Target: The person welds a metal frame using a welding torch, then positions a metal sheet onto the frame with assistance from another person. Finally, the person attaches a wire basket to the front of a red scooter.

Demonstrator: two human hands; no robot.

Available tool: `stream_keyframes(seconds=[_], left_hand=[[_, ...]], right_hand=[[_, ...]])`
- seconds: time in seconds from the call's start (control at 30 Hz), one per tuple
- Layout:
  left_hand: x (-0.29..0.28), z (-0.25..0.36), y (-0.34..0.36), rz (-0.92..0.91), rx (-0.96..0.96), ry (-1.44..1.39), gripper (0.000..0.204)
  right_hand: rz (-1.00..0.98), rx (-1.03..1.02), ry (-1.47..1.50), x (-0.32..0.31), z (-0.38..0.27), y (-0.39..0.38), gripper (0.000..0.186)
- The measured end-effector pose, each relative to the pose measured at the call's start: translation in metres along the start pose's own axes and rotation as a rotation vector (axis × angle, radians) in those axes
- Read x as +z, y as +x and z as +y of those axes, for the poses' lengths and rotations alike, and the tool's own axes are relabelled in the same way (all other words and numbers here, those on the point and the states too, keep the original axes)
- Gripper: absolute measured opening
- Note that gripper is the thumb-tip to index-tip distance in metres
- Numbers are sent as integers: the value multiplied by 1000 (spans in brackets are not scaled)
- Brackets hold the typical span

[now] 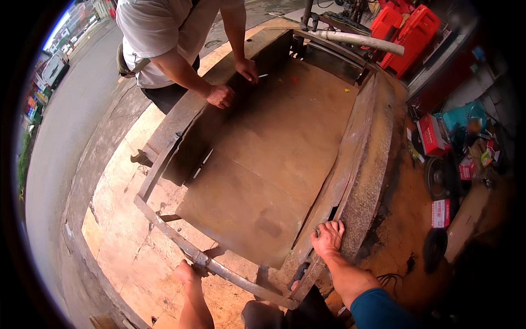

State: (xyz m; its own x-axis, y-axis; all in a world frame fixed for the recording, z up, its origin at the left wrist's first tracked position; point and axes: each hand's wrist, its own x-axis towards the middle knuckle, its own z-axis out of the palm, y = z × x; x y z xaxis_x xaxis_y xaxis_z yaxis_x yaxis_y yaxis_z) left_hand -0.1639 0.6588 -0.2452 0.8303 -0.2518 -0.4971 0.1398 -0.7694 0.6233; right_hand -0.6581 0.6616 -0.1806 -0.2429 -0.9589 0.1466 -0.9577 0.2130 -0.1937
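A large, worn metal cargo bed frame (174, 233) stands in front of me, with a brown rusty metal sheet (274, 159) lying inside as its floor. My left hand (187, 272) is closed at the round tube across the near end, beside a bracket; its fingertips are partly hidden. Bent over the top edge of the right metal side wall (364, 175) are the fingers of my right hand (329, 238). Across from me, a person in a light shirt has one closed hand (221, 96) at the left side wall (192, 123). That person's other hand (247, 70) is near a thin white piece (263, 75).
Red plastic pieces (413, 38) and a pale pipe (356, 41) are at the far right. Boxes (432, 135), a round black part (436, 178) and clutter line the right side. Light flooring (129, 219) borders a grey road (90, 120) on the left.
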Motion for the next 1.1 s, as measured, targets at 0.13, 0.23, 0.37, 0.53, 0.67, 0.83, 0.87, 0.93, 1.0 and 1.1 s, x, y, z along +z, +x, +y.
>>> stream_keyframes(seconds=[0.13, 0.23, 0.37, 0.53, 0.67, 0.83, 0.87, 0.93, 1.0, 1.1], left_hand=[[5, 4, -14, -103, -80, -213, 24], [5, 21, -34, -127, -152, -279, 26], [5, 7, -15, -101, -96, -257, 27], [4, 14, -21, -117, -111, -237, 26], [6, -6, 9, -101, -90, -222, 26], [8, -10, 11, -92, -91, -210, 26], [8, -10, 12, -102, -94, -206, 26], [7, -2, 2, -110, -102, -195, 27], [5, 12, -18, -108, -107, -183, 27], [5, 7, -10, -132, -101, -179, 27]], right_hand=[[-55, 42, 3, 1, 1, -1, 22], [-51, 46, -6, 1, 0, 0, 23], [-40, 40, 3, -1, -2, 1, 22], [-46, 60, 16, -2, -2, 0, 22], [-33, 53, 35, 1, -1, 0, 22], [-39, 73, 29, -2, -2, 0, 21], [-39, 73, 35, -2, -1, 0, 21], [-39, 73, 38, -2, 0, 0, 21], [-36, 72, 35, -2, 0, -1, 21], [-39, 76, 45, -5, -2, 0, 21]])
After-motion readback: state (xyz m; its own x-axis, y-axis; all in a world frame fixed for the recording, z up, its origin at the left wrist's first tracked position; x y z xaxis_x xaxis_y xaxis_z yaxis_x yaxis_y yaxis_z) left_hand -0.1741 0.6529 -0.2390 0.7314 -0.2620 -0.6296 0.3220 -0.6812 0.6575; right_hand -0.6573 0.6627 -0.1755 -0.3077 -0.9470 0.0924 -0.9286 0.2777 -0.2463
